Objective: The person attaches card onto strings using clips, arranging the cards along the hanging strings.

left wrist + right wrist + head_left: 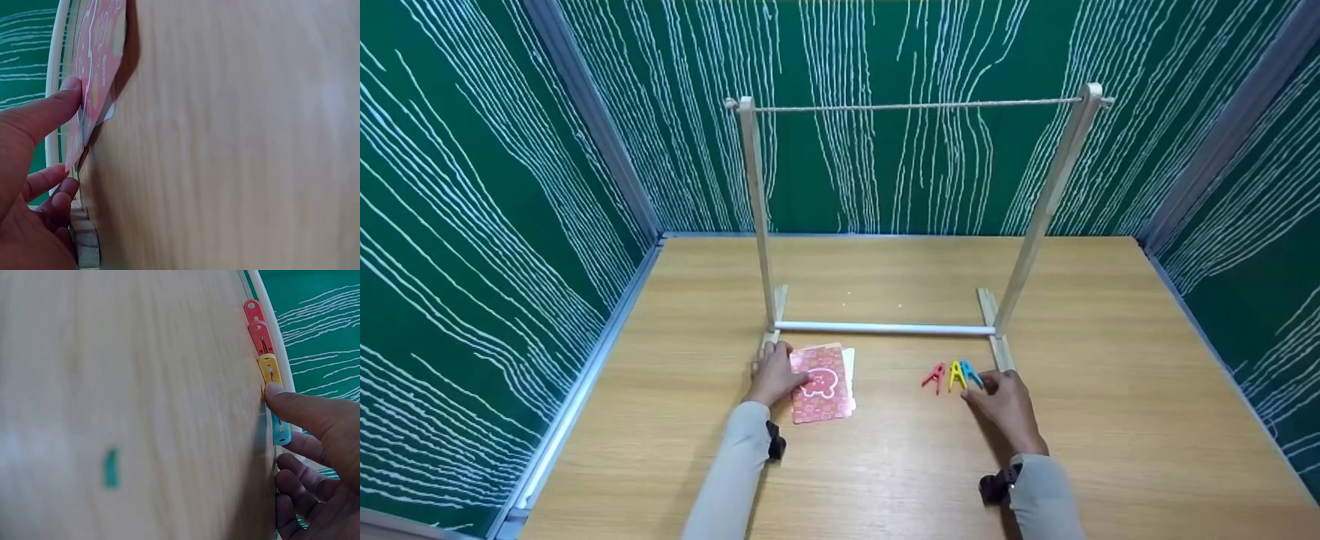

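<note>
On the wooden table lies a small stack of pink cards [819, 406] with a bear outline on the top one; a white edge shows beneath. My left hand [772, 376] pinches the left side of the top card, thumb on its face and a finger at its edge. Towards the right, three plastic clothespins stand close together: red [936, 376], yellow [957, 375] and blue [971, 373]. My right hand [1007, 409] holds the blue clothespin between thumb and index finger. In the right wrist view, the thumb hides part of the blue clothespin [281, 432].
Behind the cards and clothespins stands a wooden frame with two posts [757, 202], a white bottom rod [885, 328] and a string [915, 106] stretched across its top. Green walls [787, 195] with white lines border the table. Tiny pale specks lie behind the rod.
</note>
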The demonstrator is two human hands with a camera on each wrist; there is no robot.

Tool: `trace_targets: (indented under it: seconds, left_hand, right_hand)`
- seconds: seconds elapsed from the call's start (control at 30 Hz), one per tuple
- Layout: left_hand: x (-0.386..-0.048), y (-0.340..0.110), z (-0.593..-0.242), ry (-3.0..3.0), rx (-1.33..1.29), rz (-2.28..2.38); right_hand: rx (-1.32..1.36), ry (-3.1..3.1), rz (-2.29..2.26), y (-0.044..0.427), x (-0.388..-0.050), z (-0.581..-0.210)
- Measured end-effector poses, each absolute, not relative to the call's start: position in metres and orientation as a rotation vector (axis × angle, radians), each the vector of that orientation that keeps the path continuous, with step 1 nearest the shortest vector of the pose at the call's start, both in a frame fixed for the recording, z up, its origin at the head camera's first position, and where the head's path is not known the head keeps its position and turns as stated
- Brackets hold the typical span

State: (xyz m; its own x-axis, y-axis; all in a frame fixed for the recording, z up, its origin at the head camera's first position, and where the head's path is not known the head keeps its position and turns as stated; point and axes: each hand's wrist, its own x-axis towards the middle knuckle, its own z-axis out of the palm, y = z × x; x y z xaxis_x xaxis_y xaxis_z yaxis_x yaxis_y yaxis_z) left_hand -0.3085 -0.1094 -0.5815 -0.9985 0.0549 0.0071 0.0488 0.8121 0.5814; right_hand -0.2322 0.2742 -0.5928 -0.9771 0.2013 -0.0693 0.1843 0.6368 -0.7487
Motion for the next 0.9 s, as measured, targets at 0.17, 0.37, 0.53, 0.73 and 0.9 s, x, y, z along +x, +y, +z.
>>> trace_targets:
  seconds: [0.17, 0.37, 0.53, 0.73, 0.9]
  left_hand:
    - [-0.3085, -0.1089, -0.5825, 2.994, 0.092, 0.953]
    - [-0.3084, -0.1084, -0.5812, 2.978, 0.068, 0.956]
    - [-0.3051, -0.1098, -0.5792, 2.960, 0.048, 0.976]
    - [-0.3054, -0.1100, -0.5802, 2.954, 0.070, 0.968]
    - [-0.3068, -0.1115, -0.5793, 2.938, 0.050, 0.969]
  right_hand:
    - [-0.291, -2.821, 1.236, 0.2740, -0.2310, -0.5931]
    - [-0.337, -2.837, 1.261, 0.2720, -0.2314, -0.5905]
    - [-0.350, -2.846, 1.293, 0.2700, -0.2294, -0.5890]
    - [-0.372, -2.836, 1.316, 0.2701, -0.2263, -0.5887]
    - [-0.425, -2.837, 1.355, 0.2678, -0.2292, -0.5862]
